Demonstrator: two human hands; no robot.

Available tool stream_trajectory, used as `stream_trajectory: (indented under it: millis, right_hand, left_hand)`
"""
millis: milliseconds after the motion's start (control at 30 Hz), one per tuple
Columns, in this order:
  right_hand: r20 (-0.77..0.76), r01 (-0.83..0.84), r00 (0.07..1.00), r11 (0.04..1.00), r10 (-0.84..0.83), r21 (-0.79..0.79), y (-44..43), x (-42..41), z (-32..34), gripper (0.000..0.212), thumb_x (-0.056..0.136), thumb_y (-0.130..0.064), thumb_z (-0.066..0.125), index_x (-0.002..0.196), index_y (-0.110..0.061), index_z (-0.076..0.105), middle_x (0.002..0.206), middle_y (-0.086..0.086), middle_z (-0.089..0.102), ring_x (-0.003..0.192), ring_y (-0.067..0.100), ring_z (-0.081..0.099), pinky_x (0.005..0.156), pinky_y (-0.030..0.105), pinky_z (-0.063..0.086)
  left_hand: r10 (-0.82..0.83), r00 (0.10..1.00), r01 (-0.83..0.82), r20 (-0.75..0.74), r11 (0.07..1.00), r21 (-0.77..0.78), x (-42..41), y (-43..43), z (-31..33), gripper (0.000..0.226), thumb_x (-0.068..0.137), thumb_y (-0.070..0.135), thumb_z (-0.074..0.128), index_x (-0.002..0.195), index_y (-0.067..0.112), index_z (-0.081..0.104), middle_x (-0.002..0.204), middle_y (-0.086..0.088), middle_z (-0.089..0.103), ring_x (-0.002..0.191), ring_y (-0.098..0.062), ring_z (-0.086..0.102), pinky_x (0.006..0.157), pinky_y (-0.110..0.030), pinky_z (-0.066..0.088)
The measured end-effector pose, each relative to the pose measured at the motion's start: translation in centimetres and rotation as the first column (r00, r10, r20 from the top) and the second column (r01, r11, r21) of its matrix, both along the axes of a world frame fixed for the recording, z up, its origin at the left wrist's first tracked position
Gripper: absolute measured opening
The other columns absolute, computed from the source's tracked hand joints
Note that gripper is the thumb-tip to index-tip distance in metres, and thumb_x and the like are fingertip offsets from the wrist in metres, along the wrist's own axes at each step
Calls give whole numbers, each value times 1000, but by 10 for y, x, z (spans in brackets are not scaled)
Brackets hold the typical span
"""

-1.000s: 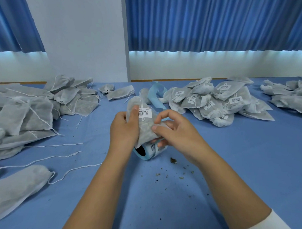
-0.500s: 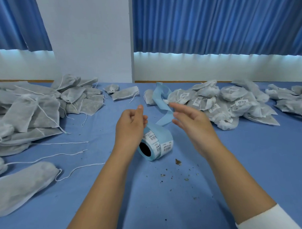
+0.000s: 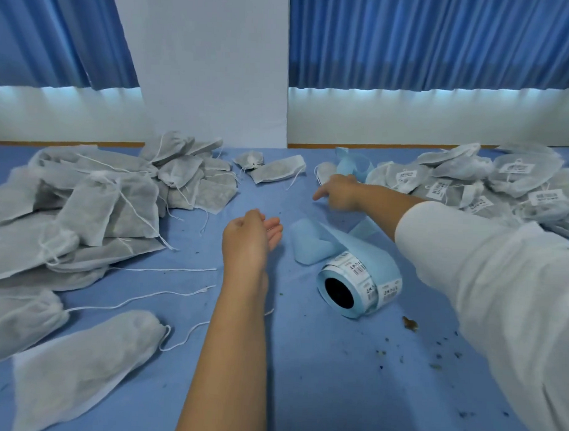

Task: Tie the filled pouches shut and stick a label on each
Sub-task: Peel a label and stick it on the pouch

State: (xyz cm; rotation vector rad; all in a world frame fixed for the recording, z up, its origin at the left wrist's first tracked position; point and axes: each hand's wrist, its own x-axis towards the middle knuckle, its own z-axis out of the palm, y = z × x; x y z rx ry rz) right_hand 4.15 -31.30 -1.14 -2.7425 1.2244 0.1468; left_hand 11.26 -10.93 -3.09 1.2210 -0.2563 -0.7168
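Left hand (image 3: 250, 236) hovers near bench centre, fingers slack and loosely spread, holding nothing; right hand (image 3: 338, 193) is stretched out to 1 o'clock, index out, other fingers half curled, nothing showing in it. Unlabelled pouches (image 3: 109, 202) are heaped at 9-10 o'clock, w/ more at 7-8; labelled pouches (image 3: 471, 186) are heaped at 2 o'clock; label roll (image 3: 359, 290) sits at 4 o'clock on its curved side.

Risks: white sleeve (image 3: 484, 286) passes just beside the roll and over the backing strip (image 3: 321, 245); a careless pull-back could prob. nudge the roll into rolling or crease the strip, so the next label peels badly; strings (image 3: 165, 269) trail over the bench (image 3: 302, 393) right by the left forearm and could snag, tugging a pouch open; crumbs (image 3: 410, 323) at 5 o'clock could foul a label's glue; loose pouch (image 3: 276, 170) at 12 o'clock lies between the heaps, so done and undone could get mixed.

Hard to see: right hand is blurred, palm side turned away; can't tell if it touches the pale pouch just behind it; strip's run under the forearm is hidden; label print is too small to read; both heaps are cut off at the frame edges; which left-heap pouches are tied is mostly unclear.
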Motion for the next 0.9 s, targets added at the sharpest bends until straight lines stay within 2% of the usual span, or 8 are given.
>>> stream_trajectory:
  millis: [167, 267, 400, 467, 533, 600, 667, 900]
  right_hand:
    - [-196, 121, 970, 983, -146, -135, -23, 5, -19, 63, 92, -22, 54, 151, -21, 30, 158, 14, 17, 145, 39, 16, 114, 48, 27]
    - [-68, 168, 982, 977, -178, -129, -24, 0, -22, 59, 90, -19, 53, 146, -15, 33, 155, 12, 24, 145, 37, 14, 113, 49, 26]
    - [279, 153, 954, 976, -105, -155, -15, -6, -4, 21, 91, -10, 45, 105, -17, 58, 127, 4, 50, 140, 31, 22, 100, 43, 27]
    - [511, 129, 857, 988, -68, -86, -3, -11, 11, 32, 94, -11, 45, 116, -17, 66, 134, 1, 55, 136, 26, 33, 107, 37, 33]
    - [764, 37, 623, 982, -169, 187, 17, -17, 28, 34, 94, -8, 48, 120, -14, 68, 127, 2, 62, 117, 16, 53, 91, 23, 46]
    - [837, -188, 348, 844, -422, 503, 43, -25, 43, 26, 92, -3, 52, 109, -7, 71, 112, 7, 68, 98, 17, 62, 73, 19, 53]
    - [791, -389, 208, 693, -576, 607, 73, -39, 53, 20, 92, 0, 53, 100, -3, 71, 107, 10, 70, 92, 22, 66, 74, 25, 57]
    - [689, -590, 198, 476, -697, 652, 144, -96, 41, 21, 93, 0, 52, 100, 3, 72, 94, 8, 74, 80, 17, 68, 74, 27, 58]
  left_hand:
    - [-44, 999, 44, -23, 999, -17, 2, -2, 6, 17, 101, 15, 45, 93, 5, 55, 89, -10, 69, 81, -19, 69, 73, -23, 58]
    - [-72, 997, 72, -21, 997, 20, 1, -4, 4, 15, 100, 13, 46, 95, 3, 55, 91, -12, 68, 82, -22, 68, 75, -25, 58]
    - [-104, 995, 103, 6, 992, 75, -1, -4, 3, 16, 99, 11, 47, 106, 0, 56, 95, -12, 67, 84, -22, 67, 77, -25, 57]
    - [-99, 995, 97, 28, 992, 75, -1, -2, 4, 11, 99, 10, 49, 95, 5, 58, 95, -11, 68, 87, -22, 67, 78, -25, 57]
    - [-88, 995, 85, 52, 995, 58, -2, 1, 5, 13, 99, 10, 50, 90, 9, 59, 95, -10, 68, 91, -22, 68, 80, -25, 57]
    - [-71, 995, 68, 70, 997, 36, -2, 3, 7, 12, 100, 15, 55, 93, 9, 62, 97, -8, 69, 94, -21, 69, 83, -25, 58]
    - [-86, 995, 86, 57, 996, -6, -4, 6, 11, 16, 99, 27, 60, 90, 12, 62, 104, -8, 70, 98, -20, 70, 87, -27, 57]
    - [-130, 991, 136, 40, 956, -258, -23, 19, 28, 21, 94, 40, 64, 107, 24, 68, 104, 5, 77, 97, -11, 72, 81, -34, 58]
